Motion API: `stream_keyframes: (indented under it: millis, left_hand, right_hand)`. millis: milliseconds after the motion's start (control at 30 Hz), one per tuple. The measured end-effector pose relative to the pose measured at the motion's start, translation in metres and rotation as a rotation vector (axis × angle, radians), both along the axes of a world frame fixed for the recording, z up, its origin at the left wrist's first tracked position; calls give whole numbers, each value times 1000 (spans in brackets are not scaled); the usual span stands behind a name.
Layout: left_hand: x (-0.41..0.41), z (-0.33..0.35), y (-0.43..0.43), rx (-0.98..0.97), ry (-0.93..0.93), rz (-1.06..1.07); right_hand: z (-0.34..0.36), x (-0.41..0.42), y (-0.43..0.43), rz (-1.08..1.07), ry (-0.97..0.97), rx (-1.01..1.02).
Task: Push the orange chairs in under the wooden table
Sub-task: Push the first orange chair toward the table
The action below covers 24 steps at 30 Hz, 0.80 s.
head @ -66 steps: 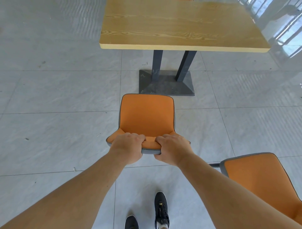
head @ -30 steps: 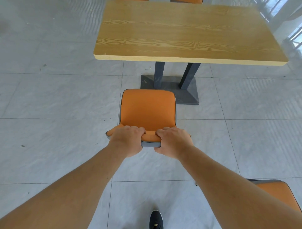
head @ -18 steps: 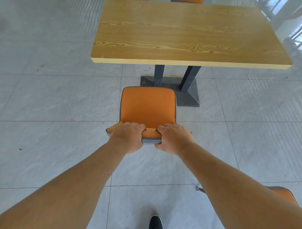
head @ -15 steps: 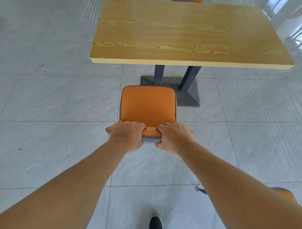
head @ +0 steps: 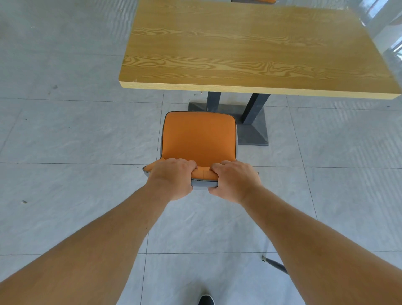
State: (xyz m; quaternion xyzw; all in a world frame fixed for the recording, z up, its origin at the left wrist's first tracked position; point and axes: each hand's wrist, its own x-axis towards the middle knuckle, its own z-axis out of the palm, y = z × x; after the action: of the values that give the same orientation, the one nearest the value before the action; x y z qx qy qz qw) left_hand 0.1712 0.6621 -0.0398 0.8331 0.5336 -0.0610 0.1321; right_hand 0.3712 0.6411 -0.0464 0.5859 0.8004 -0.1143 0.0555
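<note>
An orange chair [head: 199, 139] with a grey shell stands on the tiled floor just in front of the wooden table [head: 250, 50]. My left hand [head: 171, 178] and my right hand [head: 233, 180] both grip the top edge of its backrest, side by side. The seat's front edge lies a little short of the table's near edge, beside the dark metal base [head: 250, 128]. Only a grey metal leg [head: 275, 264] of a second chair shows at the lower right, behind my right forearm.
Another orange chair [head: 254, 1] peeks in at the table's far side. Grey floor tiles spread to the left and right. My black shoe [head: 205, 300] is at the bottom edge. Bright window frames reflect at the upper right.
The chair has slid forward toward the table with both hands on its backrest, and I have stepped after it. The second chair at the lower right has nearly dropped out of view.
</note>
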Motion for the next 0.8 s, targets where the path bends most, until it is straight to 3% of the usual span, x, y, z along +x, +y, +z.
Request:
stream_keyframes:
  millis: [800]
  left_hand:
    - [9,-5,42,21,18,-1]
  right_hand:
    - [-6,12,42,17,-1,45]
